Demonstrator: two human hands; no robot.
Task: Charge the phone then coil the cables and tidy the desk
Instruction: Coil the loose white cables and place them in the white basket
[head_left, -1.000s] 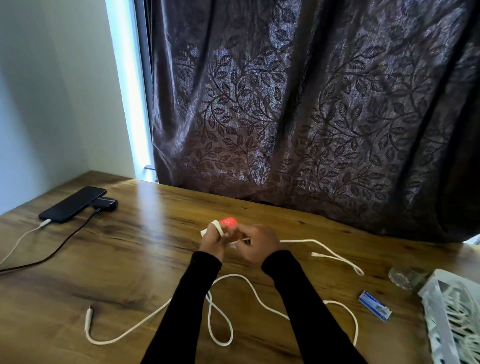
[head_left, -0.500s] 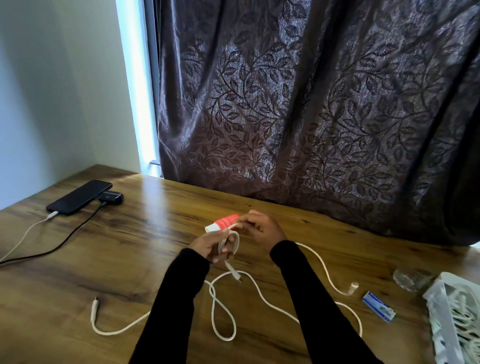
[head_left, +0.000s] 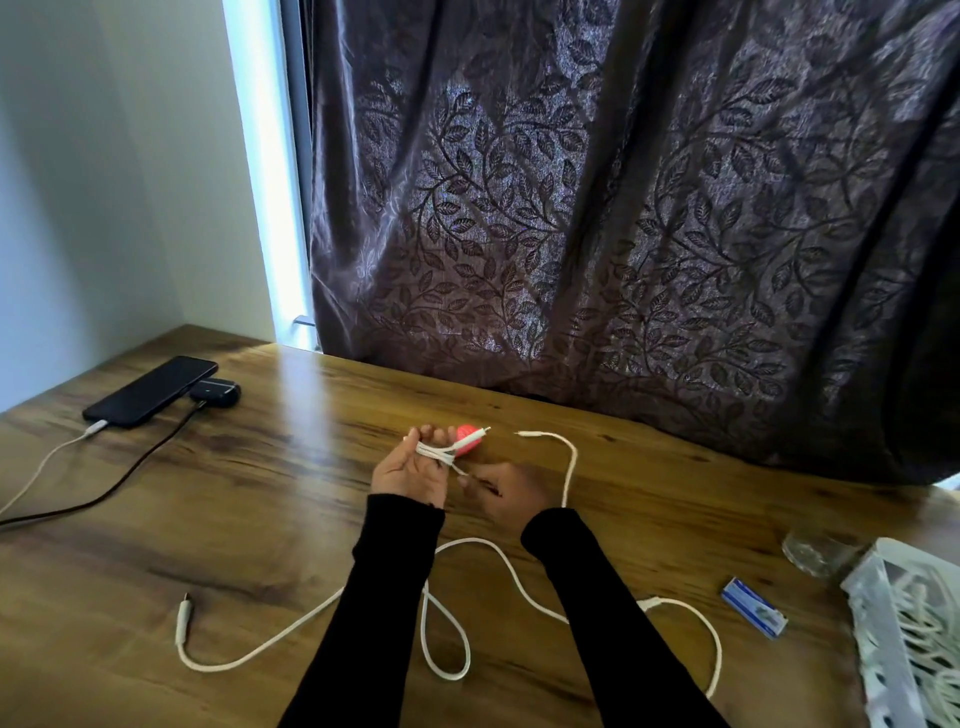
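In the middle of the wooden surface (head_left: 291, 483), the left hand (head_left: 413, 470) lies palm up with its fingers fairly straight, a few turns of white cable (head_left: 571, 457) wrapped across them and a small red-and-white piece (head_left: 466, 439) held at the fingertips. The right hand (head_left: 506, 491) sits just beside it, fingers curled, pinching the cable where it leaves the wraps. From there one free end arcs to the right and far side, its plug lying on the surface, well apart from the hands.

A second, longer white cable (head_left: 452, 639) sprawls in loops on the near side, partly under the black sleeves. At the far left the phone (head_left: 150, 391) lies flat with a white lead in its near end, so charging looks done; a small dark block (head_left: 218, 391) sits touching it, with a dark wire running off to the left.

The risk I see is in the coil: the left fingers are open, so any tug from the right hand could slide the turns off. The loose tail may also snag the sprawled cable near the sleeves as it is drawn in. At the right edge a white basket (head_left: 872, 623), a glass (head_left: 815, 551) and a small blue box (head_left: 753, 613) stand close enough that a swinging plug might knock them.
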